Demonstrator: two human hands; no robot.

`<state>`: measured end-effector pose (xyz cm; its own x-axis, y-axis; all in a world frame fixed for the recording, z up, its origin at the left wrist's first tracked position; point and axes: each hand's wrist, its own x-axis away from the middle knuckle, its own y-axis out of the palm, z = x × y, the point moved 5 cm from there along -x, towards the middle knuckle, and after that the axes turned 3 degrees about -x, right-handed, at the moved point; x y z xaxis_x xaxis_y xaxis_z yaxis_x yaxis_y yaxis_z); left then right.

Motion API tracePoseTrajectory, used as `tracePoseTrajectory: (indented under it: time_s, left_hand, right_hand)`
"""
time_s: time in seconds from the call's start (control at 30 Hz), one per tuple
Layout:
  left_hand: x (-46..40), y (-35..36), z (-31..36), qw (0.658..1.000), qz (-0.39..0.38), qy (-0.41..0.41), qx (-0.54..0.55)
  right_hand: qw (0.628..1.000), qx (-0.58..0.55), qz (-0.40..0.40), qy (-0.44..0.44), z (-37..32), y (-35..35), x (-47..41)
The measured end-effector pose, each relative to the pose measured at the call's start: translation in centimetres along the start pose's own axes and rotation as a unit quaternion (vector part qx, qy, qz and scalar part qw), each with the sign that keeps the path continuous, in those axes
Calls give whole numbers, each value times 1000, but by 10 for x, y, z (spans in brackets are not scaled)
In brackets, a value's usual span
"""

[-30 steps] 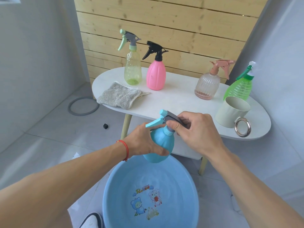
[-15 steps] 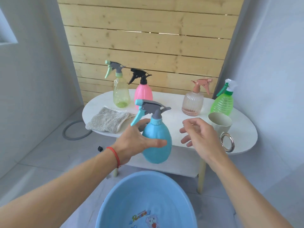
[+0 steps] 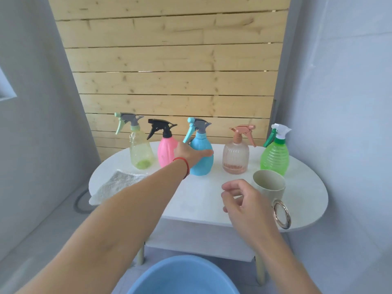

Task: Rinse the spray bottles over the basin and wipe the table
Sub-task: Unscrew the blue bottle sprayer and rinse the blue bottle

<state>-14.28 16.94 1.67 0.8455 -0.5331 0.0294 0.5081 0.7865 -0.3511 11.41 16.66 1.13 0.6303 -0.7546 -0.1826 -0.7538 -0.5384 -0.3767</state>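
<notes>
My left hand grips the blue spray bottle, which stands upright on the white table between the pink bottle and the clear rose bottle. A pale yellow-green bottle stands at the left end of the row and a green bottle at the right end. My right hand hovers over the table's front with loosely curled fingers, holding nothing. A grey cloth lies on the table's left side. The blue basin sits on the floor below.
A cream mug with a metal ring handle stands at the table's front right, close to my right hand. A wooden slat wall rises behind the table. A grey ring lies on the floor at left.
My left hand carried the blue bottle from above the basin up and forward onto the table, into the row. My right hand let go of the trigger head and drew back.
</notes>
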Motion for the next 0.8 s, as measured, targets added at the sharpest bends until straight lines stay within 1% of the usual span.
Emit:
tracePoseTrajectory:
  time_s: [0.1, 0.2, 0.3, 0.33, 0.4, 0.43, 0.5, 0.53, 0.6, 0.63, 0.7, 0.77, 0.8]
  left_hand:
    - [-17, 13, -8, 1000, 7, -23, 13]
    - [-26, 20, -13, 1000, 12, -11, -11]
    - [-27, 23, -16, 1000, 0, 10, -24]
    - [-24, 22, -17, 999, -11, 23, -41]
    - [-15, 19, -21, 992, -21, 52, -116]
    - [-6, 14, -22, 984, -5, 71, -165]
    - [12, -3, -27, 965, 71, 129, -219]
    - [20, -13, -31, 958, 111, 154, -216]
    - [28, -36, -41, 950, 183, 163, -195]
    - [26, -48, -44, 951, 206, 140, -185]
    - [10, -67, -48, 960, 232, 52, -145]
    - [-9, -75, -46, 967, 214, -22, -135]
    - [-19, -76, -43, 968, 195, -32, -155]
  right_hand:
    - [1000, 10, 0, -14, -3, -2, -1]
    - [999, 25, -1, -23, -6, -2, 0]
    - [999, 41, -3, -27, -8, -2, 0]
    - [999, 45, -6, -26, -7, 1, 0]
    - [998, 58, -10, -23, -6, 4, 1]
    - [998, 65, -12, -22, -6, 6, 0]
    - [997, 77, -9, -21, -5, 9, -1]
    - [996, 81, -9, -20, -5, 10, -2]
    - [996, 85, -14, -19, -6, 13, -3]
    - [996, 86, -18, -18, -8, 16, -3]
    - [995, 92, -21, -20, -12, 18, -3]
    - [993, 109, -15, -31, -16, 18, -4]
    - [992, 120, -11, -36, -17, 18, -4]
